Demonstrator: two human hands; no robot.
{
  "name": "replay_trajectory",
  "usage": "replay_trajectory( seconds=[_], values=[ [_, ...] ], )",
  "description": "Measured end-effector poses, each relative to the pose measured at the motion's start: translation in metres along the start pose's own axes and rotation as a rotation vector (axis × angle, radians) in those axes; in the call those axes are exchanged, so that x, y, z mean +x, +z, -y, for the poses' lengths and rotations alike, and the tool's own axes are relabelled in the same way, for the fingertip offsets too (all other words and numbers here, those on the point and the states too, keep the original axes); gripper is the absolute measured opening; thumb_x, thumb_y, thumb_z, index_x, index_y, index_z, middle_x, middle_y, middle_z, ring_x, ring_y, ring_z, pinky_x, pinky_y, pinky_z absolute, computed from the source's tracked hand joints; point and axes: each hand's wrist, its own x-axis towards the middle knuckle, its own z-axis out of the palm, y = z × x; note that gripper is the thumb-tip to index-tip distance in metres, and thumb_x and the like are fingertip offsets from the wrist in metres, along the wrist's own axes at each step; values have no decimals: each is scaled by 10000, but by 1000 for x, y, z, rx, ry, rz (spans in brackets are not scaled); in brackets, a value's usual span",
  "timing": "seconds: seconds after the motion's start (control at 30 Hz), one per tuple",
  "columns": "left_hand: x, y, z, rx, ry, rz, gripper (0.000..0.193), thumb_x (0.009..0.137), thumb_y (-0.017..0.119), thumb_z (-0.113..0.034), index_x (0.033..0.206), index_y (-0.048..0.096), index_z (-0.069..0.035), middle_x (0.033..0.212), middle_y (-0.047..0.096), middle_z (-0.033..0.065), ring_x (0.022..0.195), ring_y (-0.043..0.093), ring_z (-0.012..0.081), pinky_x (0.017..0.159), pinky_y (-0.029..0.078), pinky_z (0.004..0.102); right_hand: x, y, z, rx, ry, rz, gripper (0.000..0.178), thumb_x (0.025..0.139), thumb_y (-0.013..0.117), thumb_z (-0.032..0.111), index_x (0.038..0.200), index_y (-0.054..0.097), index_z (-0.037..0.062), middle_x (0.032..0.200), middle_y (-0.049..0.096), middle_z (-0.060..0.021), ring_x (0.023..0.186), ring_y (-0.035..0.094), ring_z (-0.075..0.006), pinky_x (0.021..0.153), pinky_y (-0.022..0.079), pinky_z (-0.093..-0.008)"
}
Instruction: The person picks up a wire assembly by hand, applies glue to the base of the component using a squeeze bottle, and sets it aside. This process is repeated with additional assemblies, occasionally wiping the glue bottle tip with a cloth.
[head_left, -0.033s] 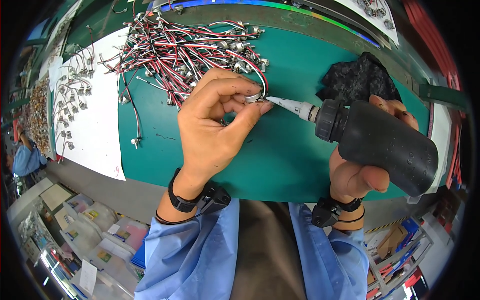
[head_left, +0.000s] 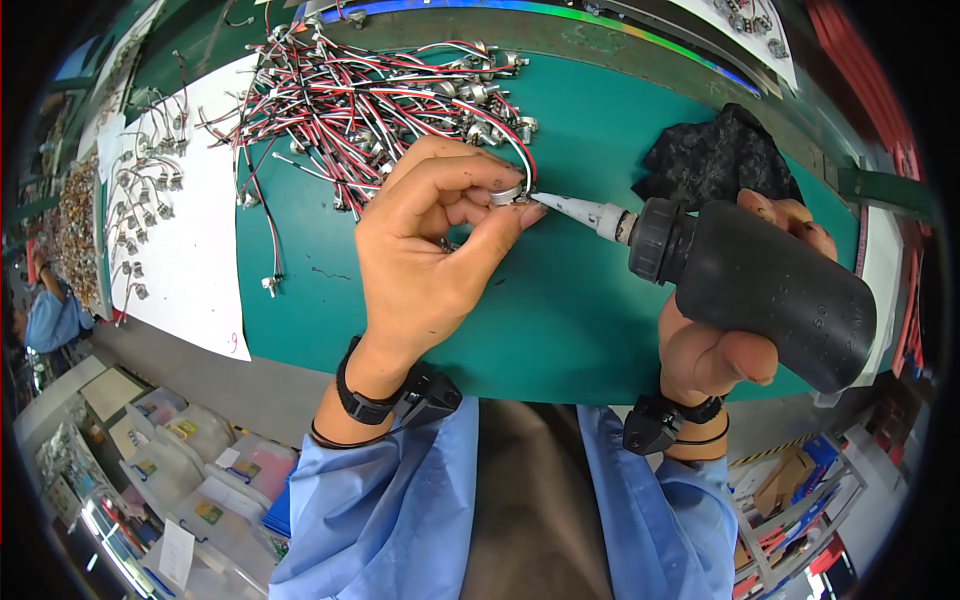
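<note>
My left hand [head_left: 425,235] pinches a small silver potentiometer [head_left: 507,196] between thumb and fingertips, and red, white and black wires curve up from it. My right hand [head_left: 715,345] is wrapped round a black squeeze bottle [head_left: 775,290], tilted with its pale tapered nozzle [head_left: 585,213] pointing left. The nozzle's tip is at the potentiometer, by the left thumb; whether they touch I cannot tell. Dark smudges mark the fingers. Beyond my left hand lies a tangled pile of wired potentiometers [head_left: 340,110].
A green mat [head_left: 590,340] covers the bench. A crumpled black cloth [head_left: 715,160] lies at the right. More wired potentiometers rest on white paper [head_left: 205,240] at the left. Clear plastic bins [head_left: 215,500] stand below left, and another person [head_left: 50,315] is at far left.
</note>
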Motion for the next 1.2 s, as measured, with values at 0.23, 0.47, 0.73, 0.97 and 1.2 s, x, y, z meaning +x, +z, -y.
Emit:
replay_trajectory(
  seconds=[0.23,0.47,0.73,0.97,1.2],
  values=[
    [0,0,1,9,12,3,198,659,556,161,840,536,83,895,483,114,732,558,124,608,501,192,1,-5,9,19,94,106,831,666,561,595,1220,303,31,1093,447,-154,1035,461,-240,880,401,-336],
    [0,0,0,9,19,12,193,662,546,163,839,533,89,900,479,116,736,566,134,610,506,198,2,-1,12,43,139,89,832,657,599,565,1228,292,43,1112,401,-147,1026,481,-246,870,421,-336],
    [1,0,0,5,30,16,190,665,543,161,841,535,89,907,479,119,738,567,134,616,510,200,1,0,8,43,104,66,819,668,588,562,1216,301,27,1081,456,-154,1031,470,-246,885,407,-337],
    [0,-1,1,33,46,-8,197,656,559,156,838,542,83,899,486,121,725,563,130,603,509,197,0,-4,2,27,50,8,834,671,527,624,1194,327,6,1062,478,-162,1012,476,-245,882,387,-343],
    [3,1,3,151,168,-37,217,626,600,146,820,563,58,848,507,113,694,556,124,539,492,188,-8,0,-2,-177,40,-156,855,655,516,650,1182,338,1,1053,471,-153,1003,480,-256,872,382,-342]
  ],
)
